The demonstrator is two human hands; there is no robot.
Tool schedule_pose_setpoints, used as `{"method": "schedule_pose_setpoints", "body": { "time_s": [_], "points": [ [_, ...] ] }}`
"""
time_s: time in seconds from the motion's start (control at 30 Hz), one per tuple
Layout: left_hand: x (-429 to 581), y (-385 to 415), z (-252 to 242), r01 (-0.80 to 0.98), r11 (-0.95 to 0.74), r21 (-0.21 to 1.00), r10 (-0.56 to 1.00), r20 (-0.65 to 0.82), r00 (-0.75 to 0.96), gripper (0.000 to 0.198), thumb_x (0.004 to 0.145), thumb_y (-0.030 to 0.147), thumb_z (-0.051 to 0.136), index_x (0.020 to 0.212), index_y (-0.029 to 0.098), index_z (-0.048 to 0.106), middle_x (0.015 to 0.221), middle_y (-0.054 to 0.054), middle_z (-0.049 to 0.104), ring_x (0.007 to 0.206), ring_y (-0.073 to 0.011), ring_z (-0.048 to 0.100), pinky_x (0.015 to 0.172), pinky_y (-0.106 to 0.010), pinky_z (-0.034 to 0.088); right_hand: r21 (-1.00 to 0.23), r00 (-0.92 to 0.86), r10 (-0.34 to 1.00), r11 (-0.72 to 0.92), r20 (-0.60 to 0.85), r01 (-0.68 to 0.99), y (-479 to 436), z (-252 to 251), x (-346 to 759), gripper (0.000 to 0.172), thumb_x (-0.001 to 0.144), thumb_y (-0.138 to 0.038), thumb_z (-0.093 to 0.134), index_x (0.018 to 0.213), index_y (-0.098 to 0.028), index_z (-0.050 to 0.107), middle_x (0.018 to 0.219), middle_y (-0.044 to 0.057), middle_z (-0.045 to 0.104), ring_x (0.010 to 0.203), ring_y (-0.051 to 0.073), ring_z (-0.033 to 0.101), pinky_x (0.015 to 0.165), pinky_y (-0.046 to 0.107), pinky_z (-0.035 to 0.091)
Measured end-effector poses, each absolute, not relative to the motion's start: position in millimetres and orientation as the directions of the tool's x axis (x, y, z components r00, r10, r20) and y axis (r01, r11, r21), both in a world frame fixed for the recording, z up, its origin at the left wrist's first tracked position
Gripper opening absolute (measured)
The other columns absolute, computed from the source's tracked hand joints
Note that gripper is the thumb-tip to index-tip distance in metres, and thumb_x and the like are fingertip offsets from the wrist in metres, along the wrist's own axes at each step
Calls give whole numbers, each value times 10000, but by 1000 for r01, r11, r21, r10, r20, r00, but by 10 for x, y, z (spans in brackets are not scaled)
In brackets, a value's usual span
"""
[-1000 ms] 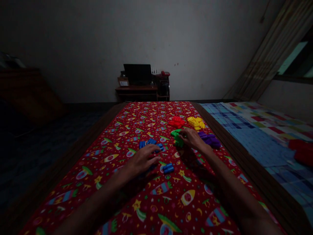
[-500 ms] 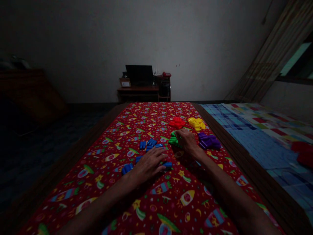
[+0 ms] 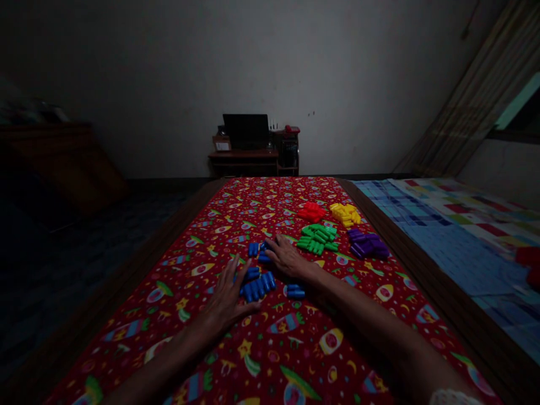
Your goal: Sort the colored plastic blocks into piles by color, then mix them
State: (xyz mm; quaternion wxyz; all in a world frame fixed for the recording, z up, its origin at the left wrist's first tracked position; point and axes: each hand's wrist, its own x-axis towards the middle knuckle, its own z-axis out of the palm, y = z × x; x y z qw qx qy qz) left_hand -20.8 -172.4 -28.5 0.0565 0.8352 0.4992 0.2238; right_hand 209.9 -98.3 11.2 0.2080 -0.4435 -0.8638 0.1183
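Observation:
Small blue plastic tube-like pieces (image 3: pixel 258 287) lie in loose groups on a red patterned cloth (image 3: pixel 291 351); their exact kind is too dark to tell. My left hand (image 3: pixel 225 292) is spread open along the left side of the blue pieces, its fingers at their edge and its thumb just below them. Reaching in from the right, my right hand (image 3: pixel 287 257) lies low over the upper blue pieces, fingers apart and bent, fingertips touching them. It hides some of these pieces. Just right of that hand sits a pile of similar green pieces (image 3: pixel 317 239).
Beyond the green pile lie red pieces (image 3: pixel 311 212) and yellow pieces (image 3: pixel 345 214), with purple pieces (image 3: pixel 368 244) to the right. A desk (image 3: pixel 244 159) with a dark monitor (image 3: pixel 246 131) stands against the wall. A bed (image 3: pixel 439 253) with checked covers flanks the table's right side.
My right hand has moved from the green pile leftward to the upper blue pieces. My left hand has shifted left off the blue pieces, uncovering a row of them. The view has turned slightly left.

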Motion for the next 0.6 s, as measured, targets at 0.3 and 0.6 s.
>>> {"method": "schedule_pose_setpoints", "body": {
  "time_s": [0.3, 0.6],
  "points": [
    [146, -713, -155, 606, -378, 700, 925, 315, 213, 784, 842, 661, 420, 1457, 183, 337, 1493, -165, 398, 1431, -315, 264, 1159, -528, 195, -461, -564, 777, 623, 278, 632, -1335, 203, 2485, 634, 964, -508, 376, 1493, -169, 291, 1523, 202, 318, 1423, 291, 284, 1121, 486, 318],
    [565, -686, 100, 450, -669, 592, 701, 301, 647, 505, 912, 542, 353, 1109, 207, 676, 1135, -96, 700, 1083, -226, 615, 1012, -388, 445, -321, -590, 709, 703, 387, 634, -1762, -74, 2643, 706, 900, -430, 558, 1487, -162, 273, 1527, 236, 272, 1429, 309, 256, 1095, 499, 358]
  ]
}}
